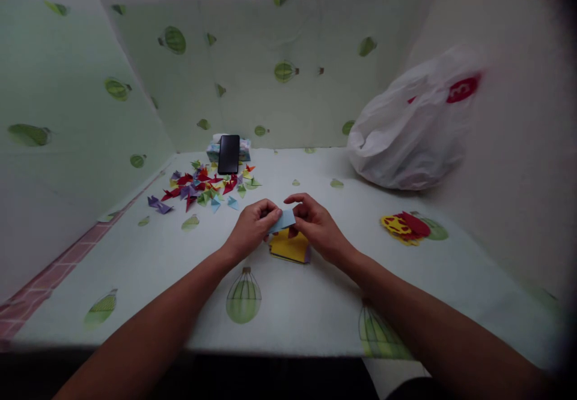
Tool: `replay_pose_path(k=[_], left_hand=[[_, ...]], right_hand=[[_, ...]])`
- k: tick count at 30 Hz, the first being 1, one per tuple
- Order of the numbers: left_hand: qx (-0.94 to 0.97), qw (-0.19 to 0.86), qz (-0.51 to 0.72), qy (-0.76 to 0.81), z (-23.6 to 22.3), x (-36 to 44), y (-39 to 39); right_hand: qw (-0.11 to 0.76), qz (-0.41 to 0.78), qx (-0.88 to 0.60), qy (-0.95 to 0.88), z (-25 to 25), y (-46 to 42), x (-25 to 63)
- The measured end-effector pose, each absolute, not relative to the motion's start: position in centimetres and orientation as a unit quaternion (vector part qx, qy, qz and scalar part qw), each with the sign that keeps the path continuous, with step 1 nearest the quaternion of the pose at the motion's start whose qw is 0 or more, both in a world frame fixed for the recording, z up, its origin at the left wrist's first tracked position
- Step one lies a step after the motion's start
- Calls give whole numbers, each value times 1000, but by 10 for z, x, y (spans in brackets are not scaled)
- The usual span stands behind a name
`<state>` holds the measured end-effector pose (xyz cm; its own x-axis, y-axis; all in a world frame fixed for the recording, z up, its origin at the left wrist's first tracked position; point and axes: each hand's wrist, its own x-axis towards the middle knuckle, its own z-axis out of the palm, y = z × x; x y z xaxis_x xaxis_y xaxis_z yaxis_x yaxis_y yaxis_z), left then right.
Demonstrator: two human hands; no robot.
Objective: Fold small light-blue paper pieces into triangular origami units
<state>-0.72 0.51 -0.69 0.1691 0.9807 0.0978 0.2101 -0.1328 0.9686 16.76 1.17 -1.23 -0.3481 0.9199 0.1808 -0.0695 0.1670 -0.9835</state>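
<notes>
Between my two hands is a small folded piece of light blue paper (283,221). My left hand (253,224) pinches its left end with the thumb on top. At the paper's right end, my right hand (315,222) holds the edge between thumb and fingers, its index finger raised and curved. Just below the hands lies a stack of paper squares (290,248) with a yellow sheet on top; my hands partly cover its far side.
Many coloured folded paper cranes (202,186) lie at the back left, before a tissue pack (244,149) with a black phone (229,154) leaning on it. A white plastic bag (406,129) stands back right. Red and yellow paper cut-outs (406,227) lie at the right.
</notes>
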Motion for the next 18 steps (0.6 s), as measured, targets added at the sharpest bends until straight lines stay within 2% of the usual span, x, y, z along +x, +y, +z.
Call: replay_pose_path(k=[8, 13, 18], left_hand=[[559, 559, 459, 407, -6, -5, 2], [562, 556, 471, 393, -3, -5, 2], [540, 536, 504, 408, -3, -5, 4]], right_hand=[[514, 545, -333, -573, -15, 16, 170], [559, 572, -343, -493, -14, 19, 171], [539, 585, -335, -505, -14, 18, 170]])
